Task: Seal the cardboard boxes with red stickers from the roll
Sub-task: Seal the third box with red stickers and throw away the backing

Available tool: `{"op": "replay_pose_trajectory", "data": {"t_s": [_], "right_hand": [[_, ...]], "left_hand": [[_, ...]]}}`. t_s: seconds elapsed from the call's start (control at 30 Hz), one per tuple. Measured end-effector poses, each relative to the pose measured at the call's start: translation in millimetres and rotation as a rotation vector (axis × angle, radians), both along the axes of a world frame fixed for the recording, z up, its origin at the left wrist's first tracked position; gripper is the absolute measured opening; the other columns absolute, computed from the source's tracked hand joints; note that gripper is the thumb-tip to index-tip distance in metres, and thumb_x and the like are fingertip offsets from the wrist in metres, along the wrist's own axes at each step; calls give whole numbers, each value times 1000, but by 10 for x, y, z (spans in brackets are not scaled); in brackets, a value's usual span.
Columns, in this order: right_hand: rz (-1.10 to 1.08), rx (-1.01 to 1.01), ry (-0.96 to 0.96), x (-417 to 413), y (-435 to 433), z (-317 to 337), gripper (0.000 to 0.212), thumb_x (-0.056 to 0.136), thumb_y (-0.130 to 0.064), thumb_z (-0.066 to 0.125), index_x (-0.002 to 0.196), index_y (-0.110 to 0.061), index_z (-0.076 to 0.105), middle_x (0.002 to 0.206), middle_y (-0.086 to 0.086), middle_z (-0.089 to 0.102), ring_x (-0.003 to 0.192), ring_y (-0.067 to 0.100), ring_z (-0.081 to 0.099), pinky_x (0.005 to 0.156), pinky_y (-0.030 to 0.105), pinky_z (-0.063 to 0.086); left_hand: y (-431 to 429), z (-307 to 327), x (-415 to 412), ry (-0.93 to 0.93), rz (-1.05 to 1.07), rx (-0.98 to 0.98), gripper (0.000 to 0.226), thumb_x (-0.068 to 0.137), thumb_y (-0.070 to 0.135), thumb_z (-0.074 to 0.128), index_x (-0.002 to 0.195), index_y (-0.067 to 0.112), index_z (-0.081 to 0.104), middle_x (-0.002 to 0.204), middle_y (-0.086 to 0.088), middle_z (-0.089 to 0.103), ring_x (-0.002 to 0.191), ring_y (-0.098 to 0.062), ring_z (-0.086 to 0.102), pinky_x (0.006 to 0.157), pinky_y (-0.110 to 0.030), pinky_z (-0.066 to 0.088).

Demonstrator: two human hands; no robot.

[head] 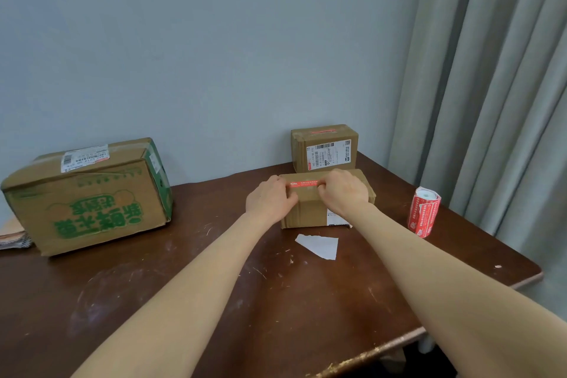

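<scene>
Corrugated brown cardboard: the small box [325, 205] stands at centre frame on the tabletop [214, 301]. A red sticker [305, 183] lies along its top face.

Hands: the left hand [270, 199] and right hand [343, 192] are both on the box top. Their fingers are curled and each holds one end of the sticker down against the cardboard.

Handling, as judged: the box looks light and fairly stiff, though its top flaps may give under firm pressure. The sticker is thin, limp and tacky, so it is likely to crease or grab early. It is best held by its two ends, kept taut, then smoothed from the middle outward.

Supply: the sticker roll [424, 212] stands upright at right of frame, well apart from the box. It looks light enough to tip, so one hand should steady it while the other peels.

Other boxes: a second box [325, 150] sits just behind the first against the wall, with red showing on its top. A large green-printed box [89, 193] sits at left and shows no red sticker.

Surface and room: the tabletop is dark wood, scuffed and scratched, with a chipped near edge. A white paper scrap [319, 245] lies just in front of the small box. The wall [199, 40] is pale blue-grey, and a grey curtain [491, 86] hangs at upper right.
</scene>
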State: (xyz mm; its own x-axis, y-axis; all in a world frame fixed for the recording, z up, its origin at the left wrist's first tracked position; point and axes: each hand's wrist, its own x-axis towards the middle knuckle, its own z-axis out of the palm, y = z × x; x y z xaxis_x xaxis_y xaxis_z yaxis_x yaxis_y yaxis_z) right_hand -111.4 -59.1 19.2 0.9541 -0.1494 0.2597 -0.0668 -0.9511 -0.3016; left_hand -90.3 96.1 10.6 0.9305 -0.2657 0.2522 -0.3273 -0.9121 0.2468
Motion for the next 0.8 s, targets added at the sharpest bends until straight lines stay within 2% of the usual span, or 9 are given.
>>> {"op": "replay_pose_trajectory", "data": {"t_s": [0.07, 0.13, 0.23, 0.33, 0.4, 0.47, 0.53, 0.63, 0.8], "right_hand": [[-12, -42, -12, -7, -31, -25, 30, 95, -22, 39, 101, -15, 68, 110, 6, 58, 97, 25, 53, 76, 35, 46], [-34, -71, -7, -16, -56, -72, 35, 97, -25, 37, 113, -16, 66, 119, 7, 51, 111, 27, 46, 87, 38, 42], [-52, -21, -6, 0, -40, -93, 36, 97, -24, 39, 118, -14, 65, 123, 8, 48, 114, 27, 45, 84, 36, 43], [-17, -38, -7, 15, 2, -73, 34, 97, -24, 39, 116, -11, 64, 123, 8, 49, 112, 26, 47, 83, 36, 44], [0, -76, 1, 29, -21, -67, 34, 97, -27, 38, 116, -12, 63, 124, 9, 48, 113, 27, 46, 88, 38, 44], [6, -102, 16, 56, -54, -56, 34, 98, -28, 37, 118, -15, 62, 126, 10, 47, 115, 29, 43, 93, 40, 40], [18, -110, 23, 77, -64, -40, 35, 98, -28, 36, 120, -19, 61, 127, 11, 47, 118, 30, 42, 96, 41, 38], [39, -123, 32, 82, -59, -35, 38, 99, -29, 33, 128, -28, 57, 128, 10, 45, 121, 30, 41, 100, 42, 35], [21, -142, 57, 128, -47, -85, 40, 100, -31, 31, 127, -31, 61, 129, 9, 44, 122, 28, 39, 102, 42, 34]], "left_hand": [[-18, -8, -3, 28, -26, -9, 44, 96, 34, 38, 138, 25, 44, 135, -3, 47, 111, -22, 55, 82, -36, 51], [-27, -19, -2, 85, -46, -18, 46, 98, 33, 35, 143, 28, 39, 137, -6, 45, 112, -25, 56, 83, -36, 50], [-1, -31, 4, 113, -47, -39, 44, 99, 31, 34, 141, 24, 44, 110, -8, 61, 91, -24, 61, 77, -38, 54], [15, -8, 28, 93, -25, -27, 42, 99, 28, 34, 137, 20, 48, 106, -7, 64, 85, -21, 61, 73, -35, 53], [5, -9, 36, 91, -9, 6, 43, 99, 30, 31, 139, 20, 44, 121, -8, 56, 94, -21, 58, 76, -34, 51], [-6, -31, 51, 89, -1, 36, 45, 100, 31, 30, 144, 22, 37, 141, -9, 41, 117, -25, 51, 88, -39, 49], [-15, -40, 61, 56, 7, 84, 47, 100, 32, 29, 147, 26, 32, 152, -8, 28, 132, -28, 37, 98, -43, 43], [-31, -40, 61, 18, 23, 144, 47, 101, 33, 26, 147, 31, 30, 156, -6, 22, 137, -28, 30, 103, -43, 38], [-43, -44, 72, 75, 39, 132, 46, 100, 34, 24, 144, 33, 36, 153, -3, 28, 134, -28, 33, 100, -43, 38]]}}
